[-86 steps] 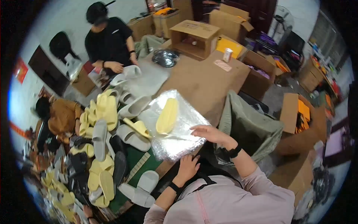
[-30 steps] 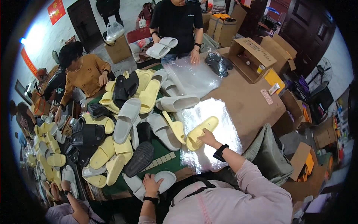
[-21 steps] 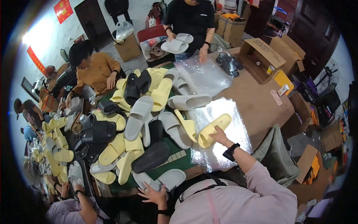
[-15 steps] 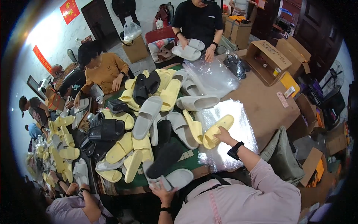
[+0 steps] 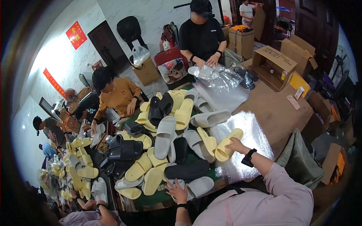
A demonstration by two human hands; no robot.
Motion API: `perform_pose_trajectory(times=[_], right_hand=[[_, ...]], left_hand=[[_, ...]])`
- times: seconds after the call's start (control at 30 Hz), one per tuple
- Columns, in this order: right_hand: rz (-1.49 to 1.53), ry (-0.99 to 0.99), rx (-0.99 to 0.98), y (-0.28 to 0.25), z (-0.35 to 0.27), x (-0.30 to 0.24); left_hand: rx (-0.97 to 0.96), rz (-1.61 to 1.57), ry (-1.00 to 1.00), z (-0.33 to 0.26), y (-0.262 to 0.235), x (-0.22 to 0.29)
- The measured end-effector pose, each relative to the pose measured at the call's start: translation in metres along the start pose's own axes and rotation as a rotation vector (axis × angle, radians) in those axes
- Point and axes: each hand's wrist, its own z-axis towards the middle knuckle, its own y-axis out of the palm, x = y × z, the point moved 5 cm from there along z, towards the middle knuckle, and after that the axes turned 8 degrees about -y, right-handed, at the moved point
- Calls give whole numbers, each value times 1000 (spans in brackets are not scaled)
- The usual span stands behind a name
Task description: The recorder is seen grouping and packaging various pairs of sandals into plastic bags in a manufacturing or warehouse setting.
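Observation:
My right hand (image 5: 237,145) grips a yellow slide slipper (image 5: 227,151) above the clear plastic bags (image 5: 249,132) at the table's front. A second yellow slipper (image 5: 208,140) lies on its edge just left of it. At the near edge of the pile my left hand (image 5: 178,191) has its fingers spread over the strap end of a grey slipper (image 5: 201,186). Part of that slipper is hidden under the hand. Directly beyond lies a black slipper (image 5: 187,169), sole up. Mixed yellow, grey and black slippers, such as another grey one (image 5: 165,137), heap up to the left.
Across the table a person in black (image 5: 203,37) handles grey slippers and clear bags. Another, in a mustard top (image 5: 120,96), works at the left. An open carton (image 5: 273,67) stands at the far right. A grey-green sack (image 5: 299,162) sits by my right arm.
The black slipper, tilted up beside my left hand before, now lies flat. My left hand's fingers have spread from their grip on the grey slipper. The whole view has shifted.

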Motion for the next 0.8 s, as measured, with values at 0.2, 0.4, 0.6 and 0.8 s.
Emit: perform_pose_trajectory(times=[0.2,0.4,0.6,0.8], right_hand=[[182,133,-87,3,-13,14],[162,28,-139,2,-24,-7],[183,-51,-217,18,-55,1],[-178,35,-427,42,-63,36]], left_hand=[[155,-233,159,-15,-58,101],[-43,-661,475,5,-24,209],[-539,-978,-70,62,62,228],[-645,-1108,-158,61,64,261]])
